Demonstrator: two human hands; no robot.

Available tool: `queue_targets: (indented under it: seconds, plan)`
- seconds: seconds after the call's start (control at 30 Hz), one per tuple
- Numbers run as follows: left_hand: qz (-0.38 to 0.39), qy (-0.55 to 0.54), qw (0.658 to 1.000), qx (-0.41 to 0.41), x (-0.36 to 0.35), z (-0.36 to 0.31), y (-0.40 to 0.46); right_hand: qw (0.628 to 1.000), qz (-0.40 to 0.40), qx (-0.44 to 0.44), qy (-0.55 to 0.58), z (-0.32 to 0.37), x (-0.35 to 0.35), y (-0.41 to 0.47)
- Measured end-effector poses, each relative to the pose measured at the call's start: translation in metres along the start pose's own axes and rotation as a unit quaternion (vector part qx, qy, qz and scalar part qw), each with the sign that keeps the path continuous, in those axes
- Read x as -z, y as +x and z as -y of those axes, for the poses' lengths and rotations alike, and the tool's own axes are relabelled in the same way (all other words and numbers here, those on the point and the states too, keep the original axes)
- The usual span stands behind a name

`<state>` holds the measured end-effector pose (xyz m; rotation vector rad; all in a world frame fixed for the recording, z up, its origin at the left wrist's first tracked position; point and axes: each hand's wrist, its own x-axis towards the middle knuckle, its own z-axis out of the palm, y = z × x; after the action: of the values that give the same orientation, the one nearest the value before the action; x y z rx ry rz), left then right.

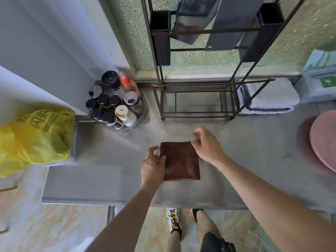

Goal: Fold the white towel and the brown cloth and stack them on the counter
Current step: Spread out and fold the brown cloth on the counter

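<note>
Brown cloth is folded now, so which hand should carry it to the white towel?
Probably the right hand: the white towel lies on its side, while the left hand is across the brown cloth.

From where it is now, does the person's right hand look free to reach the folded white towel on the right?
Probably yes. The right hand sits at the brown cloth's far corner, and bare counter lies between it and the white towel; only the rack's corner stands close.

Tabletop (101,179), grey: brown cloth (181,160) folded flat between both hands; white towel (269,96) folded, beyond right hand (207,146).
</note>
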<state>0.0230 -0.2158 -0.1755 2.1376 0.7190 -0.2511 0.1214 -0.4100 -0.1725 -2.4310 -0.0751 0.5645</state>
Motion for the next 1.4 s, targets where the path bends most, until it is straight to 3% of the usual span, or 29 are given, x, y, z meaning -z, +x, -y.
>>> queue_targets:
  seconds: [0.07,0.1,0.2,0.27,0.37,0.47,0.6,0.7,0.93,1.17,1.4]
  plan:
    - [-0.035,0.081,0.991,-0.100,-0.001,0.001,-0.007,0.989,-0.100,0.088,-0.060,0.003,-0.011,-0.023]
    - [-0.043,0.125,0.979,-0.154,-0.002,0.002,-0.010,0.981,-0.111,0.138,-0.081,0.005,-0.017,-0.035]
    - [0.016,0.272,0.910,-0.314,-0.006,0.018,-0.011,0.955,-0.039,0.240,-0.168,-0.007,-0.038,-0.064]
    - [0.070,0.327,0.878,-0.343,-0.010,0.034,-0.011,0.937,0.015,0.256,-0.236,-0.026,-0.047,-0.072]
    - [0.082,0.354,0.871,-0.331,-0.009,0.049,-0.012,0.924,0.068,0.253,-0.279,-0.045,-0.046,-0.073]
    - [0.080,0.349,0.873,-0.332,-0.008,0.047,-0.013,0.927,0.074,0.264,-0.255,-0.045,-0.042,-0.070]
    - [0.026,0.237,0.923,-0.302,-0.003,0.024,-0.005,0.979,-0.023,0.171,-0.110,-0.033,-0.031,-0.061]
    - [0.005,0.202,0.945,-0.257,0.005,0.006,0.016,0.994,-0.062,0.083,-0.042,-0.023,-0.019,-0.038]
    - [0.117,0.274,0.931,-0.210,0.012,-0.015,0.051,0.997,0.050,0.031,-0.060,-0.007,-0.007,-0.002]
    - [0.151,0.189,0.954,-0.180,0.018,-0.016,0.047,0.997,0.067,0.037,-0.017,-0.009,-0.002,-0.013]
    - [0.185,0.184,0.947,-0.188,0.025,0.000,0.032,0.997,0.056,0.059,0.004,-0.024,-0.013,-0.039]
